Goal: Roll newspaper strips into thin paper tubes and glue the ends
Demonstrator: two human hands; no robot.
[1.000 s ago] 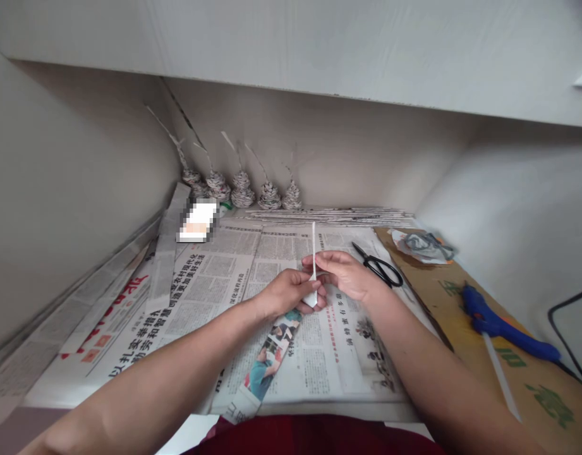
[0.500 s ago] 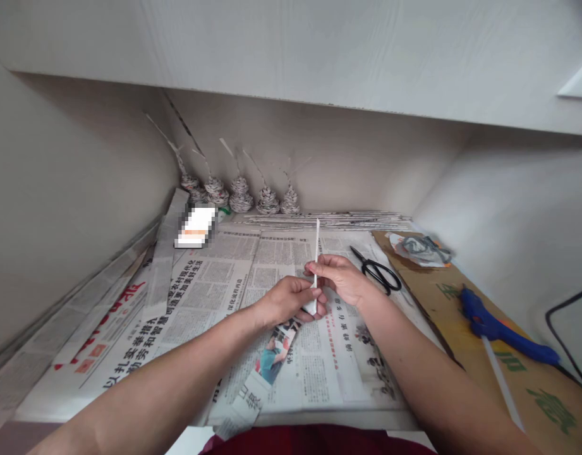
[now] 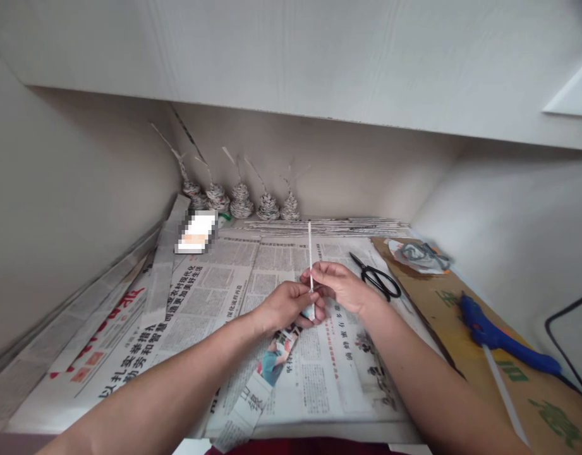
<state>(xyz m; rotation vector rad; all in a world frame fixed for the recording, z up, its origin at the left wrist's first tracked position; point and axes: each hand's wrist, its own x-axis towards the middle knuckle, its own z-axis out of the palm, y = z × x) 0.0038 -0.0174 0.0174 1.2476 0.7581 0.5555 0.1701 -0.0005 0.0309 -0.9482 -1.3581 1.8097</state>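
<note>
Between my two hands stands a thin, nearly upright rolled paper stick (image 3: 310, 243), its white upper end rising above the fingers. A printed newspaper strip (image 3: 274, 361) trails from its lower end toward me. My left hand (image 3: 291, 304) is closed on the lower part, with the thumb on top and fingers beneath the paper. My right hand (image 3: 335, 282) pinches the stick a little higher, thumb and fingertips together. The fingers hide the spot where the strip meets the stick.
Newspaper (image 3: 224, 284) covers the surface. Several woven paper gourds (image 3: 242, 201) stand at the back, beside rolled paper sticks (image 3: 347, 226). Black scissors (image 3: 380, 280) lie right of my hands. A blue glue gun (image 3: 503, 344) rests on cardboard (image 3: 454, 316). A shelf panel (image 3: 291, 57) overhangs above.
The paper stick has shifted slightly left in view and looks turned between the fingers. Both hands keep their grip; the whole view has tipped a little.
</note>
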